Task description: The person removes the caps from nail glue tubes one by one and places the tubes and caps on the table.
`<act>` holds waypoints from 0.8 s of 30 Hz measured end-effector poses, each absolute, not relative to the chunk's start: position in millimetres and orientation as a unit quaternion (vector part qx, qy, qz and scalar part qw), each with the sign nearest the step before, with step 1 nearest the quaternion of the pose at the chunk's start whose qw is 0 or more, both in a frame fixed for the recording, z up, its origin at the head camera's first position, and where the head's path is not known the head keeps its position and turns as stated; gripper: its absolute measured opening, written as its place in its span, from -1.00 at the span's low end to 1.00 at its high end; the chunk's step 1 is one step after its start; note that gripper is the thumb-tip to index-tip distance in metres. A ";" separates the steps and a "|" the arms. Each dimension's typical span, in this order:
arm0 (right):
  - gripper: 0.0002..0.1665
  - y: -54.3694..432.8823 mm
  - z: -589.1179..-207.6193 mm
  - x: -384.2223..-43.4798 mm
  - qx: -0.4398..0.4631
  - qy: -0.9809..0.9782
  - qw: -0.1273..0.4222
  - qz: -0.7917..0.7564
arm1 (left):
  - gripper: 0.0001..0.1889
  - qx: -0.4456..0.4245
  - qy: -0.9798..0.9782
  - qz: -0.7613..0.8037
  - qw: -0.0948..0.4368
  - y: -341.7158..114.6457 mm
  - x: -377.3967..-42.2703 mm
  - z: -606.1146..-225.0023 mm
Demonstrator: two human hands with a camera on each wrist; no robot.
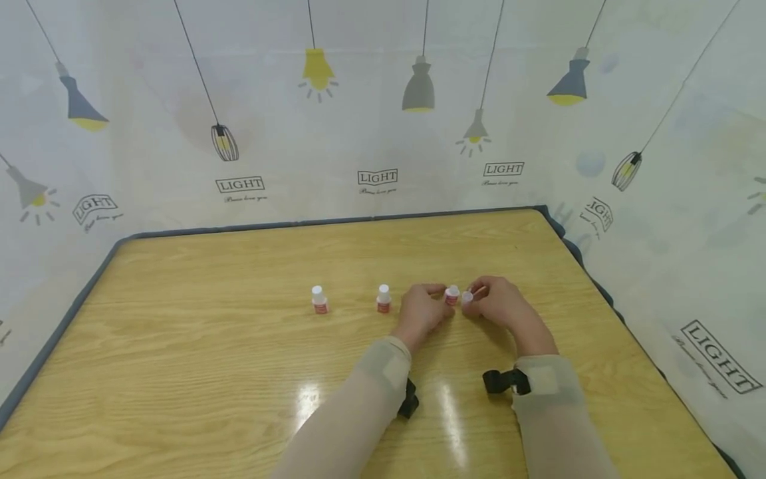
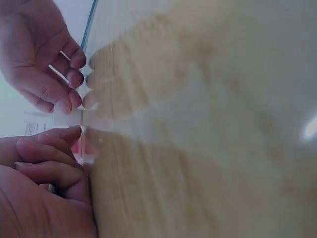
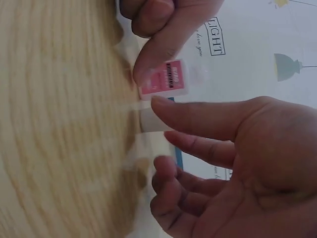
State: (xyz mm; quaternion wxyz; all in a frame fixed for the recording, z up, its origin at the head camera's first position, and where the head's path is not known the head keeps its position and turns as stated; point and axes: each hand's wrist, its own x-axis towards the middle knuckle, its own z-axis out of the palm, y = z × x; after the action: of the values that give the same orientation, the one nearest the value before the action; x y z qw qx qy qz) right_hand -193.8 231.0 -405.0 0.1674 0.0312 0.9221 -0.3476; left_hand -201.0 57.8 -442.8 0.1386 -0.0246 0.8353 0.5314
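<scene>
A small white bottle with a red label (image 1: pixel 451 295) stands upright on the table, its narrow tip showing in the right wrist view. The left hand (image 1: pixel 422 310) holds this bottle low down between thumb and fingers. Just to its right, the right hand (image 1: pixel 501 303) pinches a small white cap (image 3: pixel 154 120) between thumb and index finger, down at the tabletop. Cap and bottle are apart, with a narrow gap. In the left wrist view, the left fingers (image 2: pixel 52 153) hide most of the bottle.
Two similar capped bottles stand upright to the left, one nearer (image 1: pixel 383 299) and one farther off (image 1: pixel 320 300). The wooden table (image 1: pixel 197 346) has a dark edge, and a curtain printed with lamps (image 1: pixel 335 146) hangs behind and beside it.
</scene>
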 end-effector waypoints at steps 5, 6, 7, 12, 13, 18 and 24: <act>-0.26 232.6 -391.2 -187.4 0.012 0.931 0.158 -0.328 | -0.17 0.014 0.853 0.501 0.144 54.0 -185.7 -428.6; -0.24 232.3 -386.7 -185.9 0.007 0.933 0.152 -0.327 | -0.17 0.022 0.855 0.499 0.140 52.4 -182.1 -422.3; -0.23 231.9 -381.9 -184.5 0.002 0.933 0.144 -0.329 | -0.18 0.033 0.858 0.496 0.132 50.4 -179.0 -415.2; -0.27 222.2 -357.0 -179.7 -0.015 0.934 0.113 -0.339 | -0.26 0.060 0.867 0.491 0.066 26.4 -170.1 -368.9; -0.30 218.7 -352.7 -179.5 -0.017 0.933 0.108 -0.343 | -0.27 0.056 0.865 0.497 0.054 19.1 -170.4 -360.9; -0.36 189.4 -337.8 -183.1 -0.024 0.924 0.094 -0.371 | -0.31 0.011 0.847 0.531 0.019 -20.9 -178.5 -342.8; -0.40 141.6 -346.7 -196.1 -0.048 0.905 0.077 -0.415 | -0.33 -0.014 0.840 0.540 0.048 -52.9 -187.1 -353.6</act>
State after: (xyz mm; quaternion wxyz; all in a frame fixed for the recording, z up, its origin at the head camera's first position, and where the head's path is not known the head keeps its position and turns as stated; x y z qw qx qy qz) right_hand -196.1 141.6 -346.7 0.0766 -0.0480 0.9054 -0.4148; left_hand -187.1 -52.9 -353.6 0.0480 -0.0143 0.8401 0.5401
